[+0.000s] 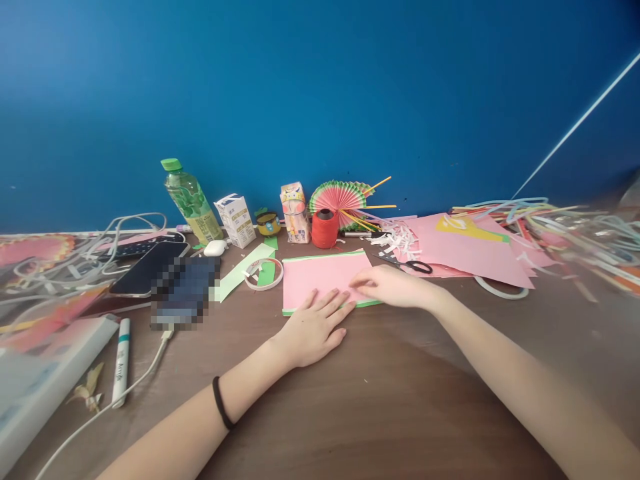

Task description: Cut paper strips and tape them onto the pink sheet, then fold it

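A pink sheet of paper [320,270] with green strips along its near and far edges lies flat on the brown table. My left hand [315,327] rests on its near edge, palm down, with the fingers stretched out and slightly spread. Over the right part of the sheet is my right hand [390,285], its fingers curled together and their tips at the paper. Whatever may be between those fingers is too small to make out. Black-handled scissors [417,267] lie just beyond my right hand. A roll of tape [263,275] sits left of the sheet, on green paper strips [243,270].
Behind the sheet stand a red thread spool [325,230], a pleated paper fan [340,197], a small carton [235,220] and a green-capped bottle [193,203]. Pink paper [465,250] and white shreds lie right. Phones [150,267], cables and a marker [121,363] occupy the left.
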The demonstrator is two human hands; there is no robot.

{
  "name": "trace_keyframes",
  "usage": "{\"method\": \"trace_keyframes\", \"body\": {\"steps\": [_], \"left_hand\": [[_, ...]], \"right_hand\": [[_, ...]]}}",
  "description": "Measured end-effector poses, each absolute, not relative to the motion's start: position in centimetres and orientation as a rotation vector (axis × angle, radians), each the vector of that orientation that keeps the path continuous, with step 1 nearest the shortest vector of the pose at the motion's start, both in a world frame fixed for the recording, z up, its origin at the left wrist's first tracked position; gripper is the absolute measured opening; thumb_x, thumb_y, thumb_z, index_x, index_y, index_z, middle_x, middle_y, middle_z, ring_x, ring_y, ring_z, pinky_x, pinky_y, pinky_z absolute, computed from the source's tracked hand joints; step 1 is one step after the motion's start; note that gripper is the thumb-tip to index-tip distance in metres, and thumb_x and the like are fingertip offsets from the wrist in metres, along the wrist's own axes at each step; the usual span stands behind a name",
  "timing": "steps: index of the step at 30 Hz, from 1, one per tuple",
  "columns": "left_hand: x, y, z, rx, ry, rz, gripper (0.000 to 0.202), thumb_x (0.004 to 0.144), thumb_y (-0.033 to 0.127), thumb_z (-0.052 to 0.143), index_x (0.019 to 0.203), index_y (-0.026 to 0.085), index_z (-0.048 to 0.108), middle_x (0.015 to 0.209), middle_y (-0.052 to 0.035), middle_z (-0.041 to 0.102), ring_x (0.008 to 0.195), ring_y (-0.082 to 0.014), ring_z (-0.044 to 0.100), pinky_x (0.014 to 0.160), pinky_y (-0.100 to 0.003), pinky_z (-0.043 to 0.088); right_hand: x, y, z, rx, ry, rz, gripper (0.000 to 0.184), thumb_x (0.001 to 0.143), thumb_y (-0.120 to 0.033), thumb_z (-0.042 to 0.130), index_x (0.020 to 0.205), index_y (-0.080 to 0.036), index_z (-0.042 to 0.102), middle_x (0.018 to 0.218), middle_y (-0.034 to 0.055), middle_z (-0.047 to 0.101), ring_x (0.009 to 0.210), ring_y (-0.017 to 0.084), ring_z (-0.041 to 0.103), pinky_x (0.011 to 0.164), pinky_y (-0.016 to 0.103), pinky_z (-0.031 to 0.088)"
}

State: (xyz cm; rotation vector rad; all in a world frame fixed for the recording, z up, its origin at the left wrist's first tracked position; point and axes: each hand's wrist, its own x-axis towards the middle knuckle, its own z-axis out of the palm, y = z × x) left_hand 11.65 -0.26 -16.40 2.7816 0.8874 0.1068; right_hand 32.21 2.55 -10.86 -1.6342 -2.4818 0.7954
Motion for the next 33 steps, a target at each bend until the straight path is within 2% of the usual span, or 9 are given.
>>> {"method": "trace_keyframes", "body": {"steps": [2,5,7,10,14,19,25,29,33], "left_hand": [[11.6,-0.2,-16.6,2.768,0.923,0.126,0.055,0.09,0.04,0.026,0.139,0.017,0.018,0.145,-0.0032,0.018,0.135,-0.0195,0.013,0.11,-0.048,0.01],[11.6,-0.1,-16.8,2.749,0.974,0.175,0.06,0.088,0.044,0.027,0.138,0.01,0.02,0.144,-0.0066,0.022,0.135,-0.0191,0.012,0.111,-0.046,0.01],[11.6,-0.1,-16.9,2.746,1.012,0.196,0.062,0.088,0.046,0.027,0.137,0.008,0.023,0.144,-0.0081,0.022,0.135,-0.0195,0.012,0.111,-0.045,0.011],[11.7,-0.4,-16.9,2.744,1.123,0.217,0.063,0.087,0.048,0.028,0.137,0.01,0.026,0.144,-0.009,0.023,0.135,-0.022,0.012,0.111,-0.045,0.012],[11.8,-1.4,-16.7,2.714,1.348,0.189,0.062,0.087,0.047,0.03,0.137,0.01,0.027,0.143,-0.0114,0.023,0.133,-0.0264,0.017,0.109,-0.047,0.019],[11.0,-2.7,-16.8,2.747,1.419,0.158,0.06,0.087,0.04,0.034,0.135,0.004,0.03,0.141,-0.0142,0.025,0.131,-0.0266,0.023,0.107,-0.044,0.027],[9.9,-2.8,-17.0,2.719,1.387,0.187,0.058,0.087,0.039,0.035,0.134,0.007,0.031,0.141,-0.0126,0.027,0.131,-0.0253,0.024,0.106,-0.044,0.029],[9.8,-2.8,-16.8,2.693,1.359,0.168,0.059,0.087,0.041,0.033,0.135,0.007,0.03,0.141,-0.0125,0.025,0.132,-0.0254,0.022,0.106,-0.045,0.029],[9.6,-3.0,-16.8,2.699,1.39,0.19,0.059,0.087,0.041,0.034,0.134,0.006,0.031,0.141,-0.0138,0.027,0.131,-0.0273,0.023,0.105,-0.046,0.03]], "right_hand": [[31.0,1.5,-11.2,-1.504,-2.551,0.813,0.035,0.085,-0.017,0.041,0.115,-0.02,0.058,0.117,0.0023,0.057,0.107,0.018,0.052,0.092,0.028,0.04],[29.7,0.2,-11.6,-1.605,-2.577,0.706,0.043,0.086,-0.014,0.036,0.129,-0.012,0.046,0.134,0.0069,0.039,0.124,0.02,0.036,0.105,0.033,0.029],[29.0,-0.2,-12.1,-1.631,-2.619,0.66,0.048,0.086,-0.012,0.034,0.135,-0.008,0.035,0.138,0.0083,0.03,0.128,0.018,0.028,0.108,0.032,0.024],[28.1,-0.6,-13.3,-1.638,-2.688,0.545,0.049,0.089,-0.011,0.027,0.137,-0.003,0.028,0.141,0.011,0.023,0.13,0.017,0.023,0.108,0.032,0.024],[27.1,-1.2,-15.2,-1.608,-2.734,0.206,0.051,0.087,-0.011,0.031,0.137,-0.002,0.027,0.14,0.0146,0.024,0.13,0.022,0.022,0.108,0.037,0.025],[27.1,-2.1,-16.8,-1.611,-2.638,0.036,0.046,0.09,-0.018,0.03,0.133,-0.002,0.036,0.139,0.0137,0.028,0.129,0.023,0.024,0.107,0.04,0.026],[27.7,-2.4,-17.0,-1.491,-2.618,0.101,0.046,0.091,-0.024,0.03,0.134,-0.009,0.037,0.141,0.0083,0.025,0.131,0.022,0.019,0.108,0.041,0.025],[27.9,-2.5,-16.6,-1.356,-2.679,0.216,0.049,0.091,-0.025,0.028,0.136,-0.006,0.031,0.141,0.0077,0.022,0.132,0.019,0.019,0.109,0.04,0.025],[28.3,-2.8,-16.4,-1.394,-2.692,0.203,0.049,0.091,-0.026,0.031,0.136,-0.007,0.031,0.141,0.0072,0.022,0.131,0.019,0.021,0.108,0.04,0.026]]}}
